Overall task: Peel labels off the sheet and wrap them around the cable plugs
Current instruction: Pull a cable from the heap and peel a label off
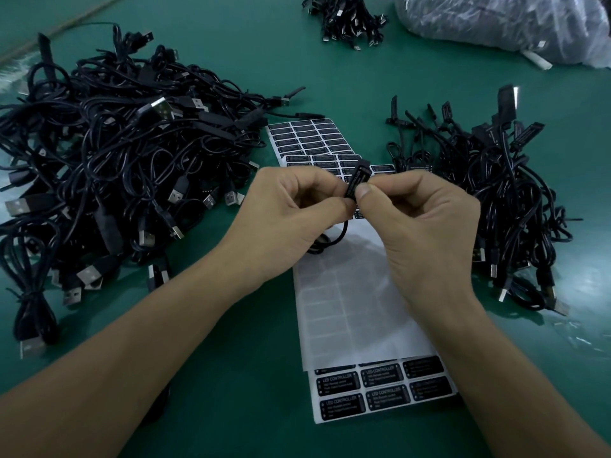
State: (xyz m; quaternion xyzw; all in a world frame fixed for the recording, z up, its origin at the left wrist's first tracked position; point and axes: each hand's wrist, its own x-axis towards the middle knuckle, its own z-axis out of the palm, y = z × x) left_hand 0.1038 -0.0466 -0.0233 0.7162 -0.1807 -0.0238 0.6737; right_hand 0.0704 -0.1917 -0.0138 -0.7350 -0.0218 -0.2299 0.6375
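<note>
Pinch: left hand (291, 206), right hand (420, 219), one plug (355, 179)

Black rectangular stickers on near white backing sheet (338, 382): "LED CONTROLLER"
Smaller print beneath: blurred, unreadable
Far sheet's black stickers (307, 137): print too small to read

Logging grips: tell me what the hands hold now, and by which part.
The left hand and the right hand both pinch one black cable plug by its lower half; its upper end sticks out free.
</note>
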